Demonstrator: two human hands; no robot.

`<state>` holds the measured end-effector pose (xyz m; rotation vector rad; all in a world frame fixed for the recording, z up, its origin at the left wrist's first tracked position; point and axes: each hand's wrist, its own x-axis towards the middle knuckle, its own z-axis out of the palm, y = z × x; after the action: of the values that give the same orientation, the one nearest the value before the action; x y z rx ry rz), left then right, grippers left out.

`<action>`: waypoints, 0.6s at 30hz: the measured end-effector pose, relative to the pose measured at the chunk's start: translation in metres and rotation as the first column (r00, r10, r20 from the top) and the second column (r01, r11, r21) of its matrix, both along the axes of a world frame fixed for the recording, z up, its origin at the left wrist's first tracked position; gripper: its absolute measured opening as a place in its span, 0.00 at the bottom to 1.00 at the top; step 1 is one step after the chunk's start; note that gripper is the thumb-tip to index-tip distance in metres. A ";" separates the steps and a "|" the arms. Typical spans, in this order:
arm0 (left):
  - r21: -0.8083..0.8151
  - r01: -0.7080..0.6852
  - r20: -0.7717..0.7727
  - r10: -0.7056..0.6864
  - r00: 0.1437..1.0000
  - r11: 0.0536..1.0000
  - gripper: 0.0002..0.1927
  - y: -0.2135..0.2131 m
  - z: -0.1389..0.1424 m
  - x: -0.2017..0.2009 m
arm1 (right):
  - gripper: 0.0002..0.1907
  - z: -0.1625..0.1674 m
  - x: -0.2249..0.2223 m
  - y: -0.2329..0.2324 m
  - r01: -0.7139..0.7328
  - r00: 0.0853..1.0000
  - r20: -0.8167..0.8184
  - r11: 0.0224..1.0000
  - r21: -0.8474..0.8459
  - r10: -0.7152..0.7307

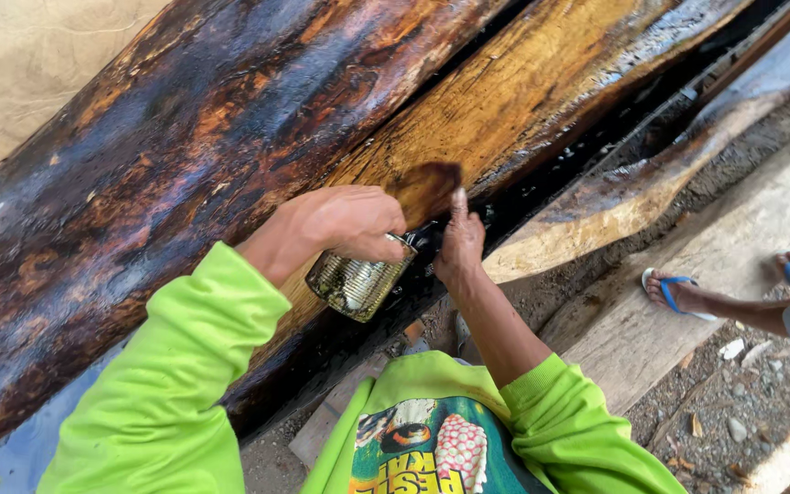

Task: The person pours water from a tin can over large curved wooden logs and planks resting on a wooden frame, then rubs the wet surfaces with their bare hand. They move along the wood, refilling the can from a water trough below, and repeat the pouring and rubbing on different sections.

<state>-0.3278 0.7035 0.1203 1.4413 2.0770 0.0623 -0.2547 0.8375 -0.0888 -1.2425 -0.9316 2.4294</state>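
My left hand (345, 224) grips a small metal tin can (358, 285) by its rim and holds it tilted against the wood. Just to its right, my right hand (459, 245) is closed on the thin handle of a paintbrush (424, 187). The wide brown bristles rest on a large orange-brown log (505, 110). Beside it on the left lies a bigger log (166, 155), dark and glossy with wet coating. Both of my arms wear lime green sleeves.
A pale, rough plank (733, 247) lies at the right on gravel ground (733, 402). Another person's feet in blue flip-flops (678, 293) stand on it. A dark wet gap (596, 137) runs between the logs and a curved timber (633, 192).
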 end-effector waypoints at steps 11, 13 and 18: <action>0.505 -0.609 0.050 0.683 0.729 0.612 0.13 -0.177 -0.013 0.065 | 0.27 0.014 0.006 -0.001 -0.245 0.852 0.400 -0.418 0.875 0.338; 0.542 -0.731 0.124 0.821 0.558 0.415 0.12 -0.197 -0.027 0.090 | 0.28 0.021 0.010 -0.011 -0.282 0.708 0.590 -0.610 0.741 0.388; 0.505 -0.846 0.332 0.943 0.007 -0.172 0.11 -0.223 -0.061 0.156 | 0.34 0.021 -0.004 -0.036 -0.085 0.561 0.650 -0.746 0.661 0.512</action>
<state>-0.1715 0.4805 0.0597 -0.3451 2.9180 1.3841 -0.2584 0.8017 -0.0674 0.6567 -2.9263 0.3897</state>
